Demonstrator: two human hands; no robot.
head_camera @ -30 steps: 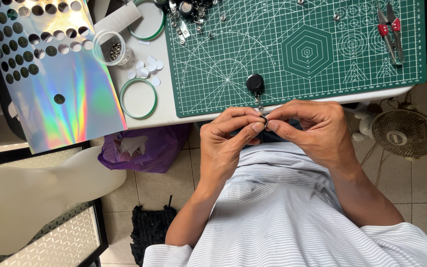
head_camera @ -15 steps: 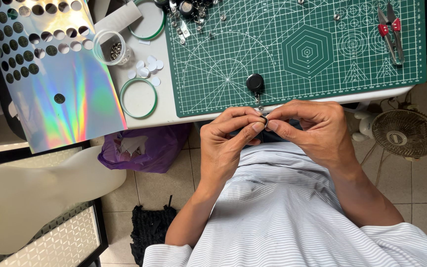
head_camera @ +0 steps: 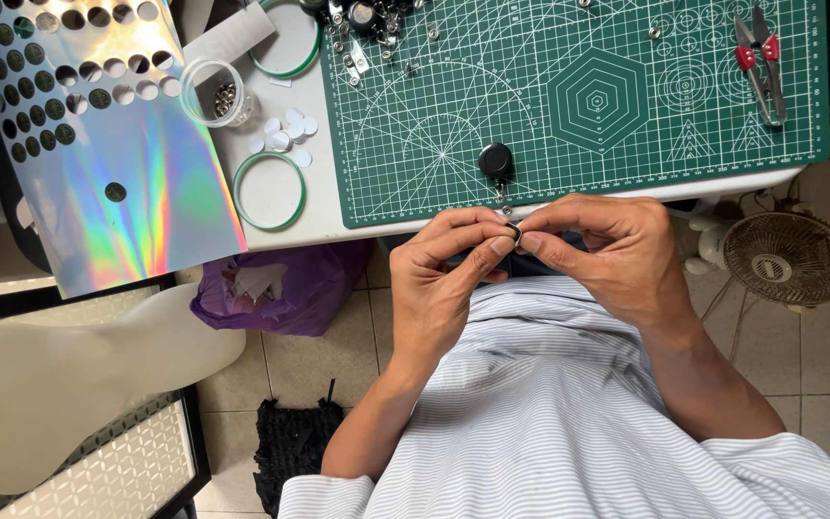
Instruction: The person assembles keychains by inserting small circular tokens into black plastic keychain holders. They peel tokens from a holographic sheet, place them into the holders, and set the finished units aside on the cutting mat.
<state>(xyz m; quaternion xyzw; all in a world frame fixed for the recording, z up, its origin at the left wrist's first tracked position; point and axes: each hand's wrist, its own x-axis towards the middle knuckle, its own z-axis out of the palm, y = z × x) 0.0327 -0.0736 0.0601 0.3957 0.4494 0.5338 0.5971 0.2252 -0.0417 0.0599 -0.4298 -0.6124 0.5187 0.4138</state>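
I see a glossy holographic sheet point(head_camera: 117, 163) at upper left, a matt rubbery green mat point(head_camera: 569, 96) at top, a clear plastic jar point(head_camera: 213, 93), metal snips point(head_camera: 761, 58), and a striped cloth shirt point(head_camera: 569, 413) below.

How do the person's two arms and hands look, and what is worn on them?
Both hands, the left hand and the right hand, are bare: no gloves, rings or watch show. The forearms are uncovered too. Short sleeves of a shirt with fine grey and white stripes end near the elbows. The fingers have short nails.
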